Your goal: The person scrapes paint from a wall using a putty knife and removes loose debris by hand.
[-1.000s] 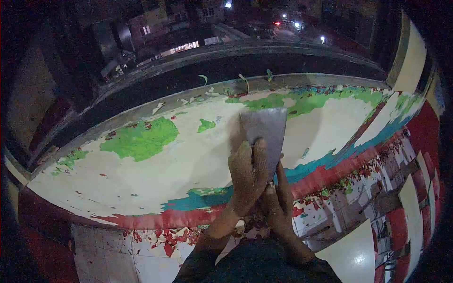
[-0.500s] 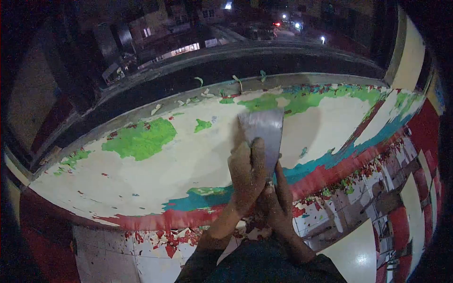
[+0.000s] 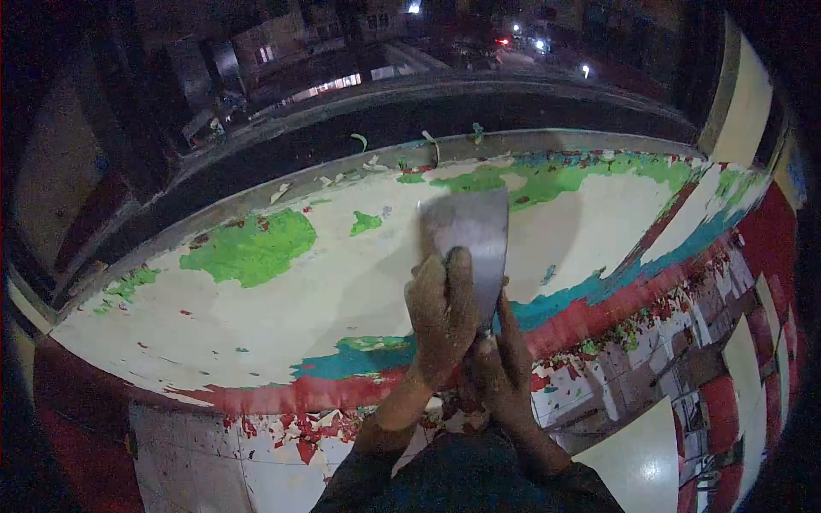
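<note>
A wide metal paint scraper [image 3: 469, 224] lies over the upper part of the painted ledge [image 3: 342, 291], its broad edge pointing away from me. My left hand [image 3: 438, 316] grips the lower blade, with a digit pressed along its face. Behind it, my right hand [image 3: 503, 363] is closed around the handle, which is mostly hidden by the fingers. Around the blade the surface is cream, with green patches [image 3: 252, 248] to the left and along the far edge. Teal and red layers [image 3: 581, 321] show along the near edge.
Curled paint strips [image 3: 359, 141] lie along the grey sill beyond the ledge, before a dark window opening. Red and cream paint flakes [image 3: 308, 440] litter the tiled floor below. A cream wall panel [image 3: 742, 98] stands at the right.
The scraper has shifted slightly left and away from me, and both hands have moved with it. My grip looks the same.
</note>
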Demonstrator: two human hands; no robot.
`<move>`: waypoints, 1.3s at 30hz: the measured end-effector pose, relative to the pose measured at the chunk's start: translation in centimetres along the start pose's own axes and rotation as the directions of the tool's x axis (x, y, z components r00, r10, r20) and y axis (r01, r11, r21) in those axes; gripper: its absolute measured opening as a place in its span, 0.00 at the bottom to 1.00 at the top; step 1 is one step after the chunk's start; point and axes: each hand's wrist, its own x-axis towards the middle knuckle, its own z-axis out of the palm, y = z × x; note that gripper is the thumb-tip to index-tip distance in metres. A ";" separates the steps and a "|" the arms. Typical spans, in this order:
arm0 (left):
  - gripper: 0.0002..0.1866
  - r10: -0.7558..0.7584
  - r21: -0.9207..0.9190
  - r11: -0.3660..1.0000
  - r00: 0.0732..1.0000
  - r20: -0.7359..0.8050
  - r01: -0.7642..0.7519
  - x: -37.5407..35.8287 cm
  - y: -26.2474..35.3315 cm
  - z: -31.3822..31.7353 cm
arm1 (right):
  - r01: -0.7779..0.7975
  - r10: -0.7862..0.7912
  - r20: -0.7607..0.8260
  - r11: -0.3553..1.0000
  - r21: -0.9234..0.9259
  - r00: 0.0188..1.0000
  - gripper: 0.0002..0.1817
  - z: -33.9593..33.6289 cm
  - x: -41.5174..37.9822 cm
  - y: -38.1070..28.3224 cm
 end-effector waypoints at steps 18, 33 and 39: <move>0.18 -0.105 -0.212 0.973 0.993 -0.055 0.091 0.9 1.3 -0.7 | 0.114 -0.111 0.029 0.988 -0.104 0.993 0.30 1.1 1.5 -0.7; 0.08 0.030 0.188 0.980 0.988 0.149 -0.058 2.8 2.8 -4.7 | -0.020 0.022 -0.012 0.987 0.157 1.000 0.30 0.4 0.8 -0.6; 0.12 0.706 0.648 0.336 0.638 0.307 -0.683 8.0 5.7 -6.5 | -0.028 0.031 -0.090 0.999 0.038 0.995 0.29 -4.6 -0.1 0.6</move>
